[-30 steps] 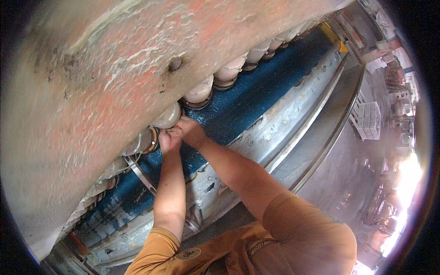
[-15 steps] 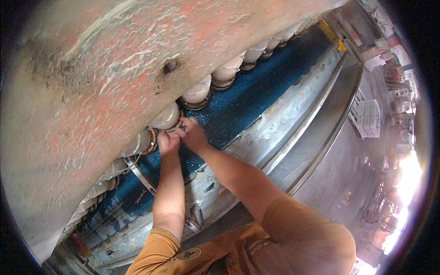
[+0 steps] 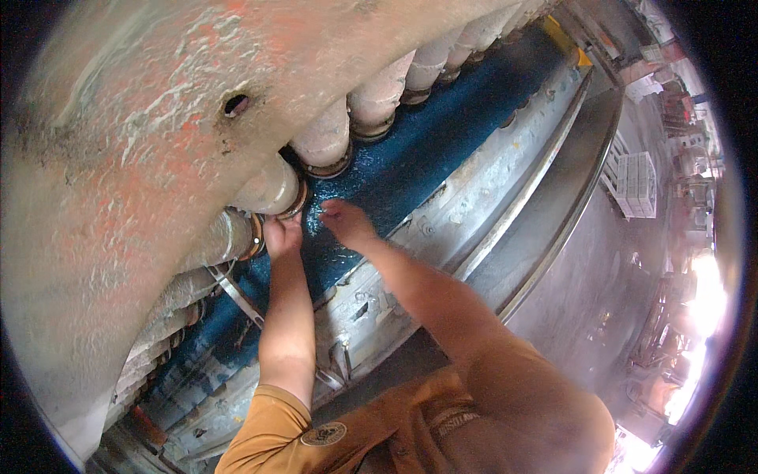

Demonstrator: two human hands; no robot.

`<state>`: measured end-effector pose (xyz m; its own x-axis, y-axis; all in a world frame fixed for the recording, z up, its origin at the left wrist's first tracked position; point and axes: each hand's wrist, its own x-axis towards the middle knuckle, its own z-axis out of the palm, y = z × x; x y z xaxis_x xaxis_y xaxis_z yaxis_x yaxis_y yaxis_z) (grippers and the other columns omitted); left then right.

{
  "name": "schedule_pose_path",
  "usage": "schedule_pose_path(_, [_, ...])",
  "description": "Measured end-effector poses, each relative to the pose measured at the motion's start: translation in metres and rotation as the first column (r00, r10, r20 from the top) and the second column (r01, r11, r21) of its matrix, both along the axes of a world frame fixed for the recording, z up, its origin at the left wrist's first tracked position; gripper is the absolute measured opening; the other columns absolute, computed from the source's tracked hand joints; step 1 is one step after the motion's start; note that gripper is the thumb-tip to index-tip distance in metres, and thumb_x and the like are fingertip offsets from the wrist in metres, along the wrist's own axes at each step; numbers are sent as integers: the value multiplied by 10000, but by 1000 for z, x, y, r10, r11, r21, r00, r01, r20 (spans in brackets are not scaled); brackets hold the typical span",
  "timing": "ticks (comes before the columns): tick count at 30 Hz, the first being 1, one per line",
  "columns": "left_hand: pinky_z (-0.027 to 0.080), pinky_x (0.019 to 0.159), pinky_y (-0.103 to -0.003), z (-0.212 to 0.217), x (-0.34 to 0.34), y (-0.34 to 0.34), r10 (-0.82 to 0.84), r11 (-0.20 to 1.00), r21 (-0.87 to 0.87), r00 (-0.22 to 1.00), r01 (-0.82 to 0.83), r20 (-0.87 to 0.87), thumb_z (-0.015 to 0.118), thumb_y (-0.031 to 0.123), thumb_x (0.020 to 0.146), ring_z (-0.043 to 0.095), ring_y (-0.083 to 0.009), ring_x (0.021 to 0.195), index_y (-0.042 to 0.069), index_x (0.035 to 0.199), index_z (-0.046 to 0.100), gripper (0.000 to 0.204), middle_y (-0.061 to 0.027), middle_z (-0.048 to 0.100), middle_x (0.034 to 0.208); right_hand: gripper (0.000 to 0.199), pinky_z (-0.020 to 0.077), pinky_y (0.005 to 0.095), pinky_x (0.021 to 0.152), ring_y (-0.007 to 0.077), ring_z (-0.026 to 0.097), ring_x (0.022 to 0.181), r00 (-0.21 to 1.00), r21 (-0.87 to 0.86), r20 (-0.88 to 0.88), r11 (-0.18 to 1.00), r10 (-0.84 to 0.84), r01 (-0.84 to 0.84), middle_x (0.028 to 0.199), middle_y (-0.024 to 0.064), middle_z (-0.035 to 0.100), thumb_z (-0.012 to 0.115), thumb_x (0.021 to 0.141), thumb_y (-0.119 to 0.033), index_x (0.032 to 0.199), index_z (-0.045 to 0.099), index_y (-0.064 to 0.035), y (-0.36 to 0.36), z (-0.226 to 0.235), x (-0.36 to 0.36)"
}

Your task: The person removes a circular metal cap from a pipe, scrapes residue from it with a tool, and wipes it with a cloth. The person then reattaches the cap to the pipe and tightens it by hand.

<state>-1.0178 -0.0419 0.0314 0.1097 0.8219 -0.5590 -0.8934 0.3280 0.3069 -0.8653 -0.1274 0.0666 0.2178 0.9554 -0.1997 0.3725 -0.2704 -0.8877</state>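
A row of pale plaster-coated cylinders juts out from under a rough wall with reddish patches. Their ends carry dark rings. At the lower end of one cylinder, my left hand grips the ring from below, its fingertips partly hidden. To its right, my right hand is apart from the ring, over a wet blue surface. Its fingers are curled together; whatever they may hold is too small to make out. The neighbouring cylinder has a brownish ring with a small bright spot.
A metal strip slants across the blue surface, left of my left forearm. A worn grey ledge and a curved metal rim run between the blue surface and the floor. Above the cylinders is a hole. White crates stand on the right.
My right hand has come off the ring and moved right, over the blue surface. My left hand stays at the ring. The view has shifted, and more of the cylinders shows.
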Motion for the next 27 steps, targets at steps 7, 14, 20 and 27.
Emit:
schedule_pose_path(7, [478, 980, -491, -10, -15, 4, -34, 990, 141, 995, 21, 93, 428, 161, 990, 553, -320, 1180, 28, 1298, 486, 341, -159, 557, 1301, 300, 533, 329, 806, 242, 668, 916, 903, -104, 280, 946, 325, -308, 1075, 136, 652, 650, 868, -152, 1145, 621, -40, -96, 115, 127])
schedule_pose_path(14, [474, 988, -475, -10, -17, 10, 26, 998, 49, 1000, -27, 18, 425, 131, 984, 545, -298, 1190, 16, 1276, 503, 323, -154, 556, 1302, 244, 541, 305, 728, 221, 668, 816, 824, 30, 504, 958, -260, 284, 988, 122, 654, 670, 852, -123, 1077, 649, -33, -226, 195, 212])
schedule_pose_path(20, [431, 1007, -473, -12, -16, 11, -73, 997, 32, 997, 71, 39, 462, 190, 978, 544, -271, 1193, 66, 1256, 534, 312, -106, 566, 1305, 105, 480, 328, 682, 226, 582, 719, 572, 370, 668, 879, -476, 299, 859, 93, 630, 626, 861, -72, 959, 649, -41, -276, 154, 222])
schedule_pose_path(27, [433, 1017, -476, -13, -16, 5, -9, 999, -38, 999, 8, -31, 479, 186, 975, 540, -284, 1191, 38, 1233, 550, 306, -117, 588, 1265, 111, 468, 348, 671, 248, 583, 717, 600, 368, 688, 909, -408, 196, 814, 92, 626, 606, 826, -24, 922, 654, -50, -274, 155, 231])
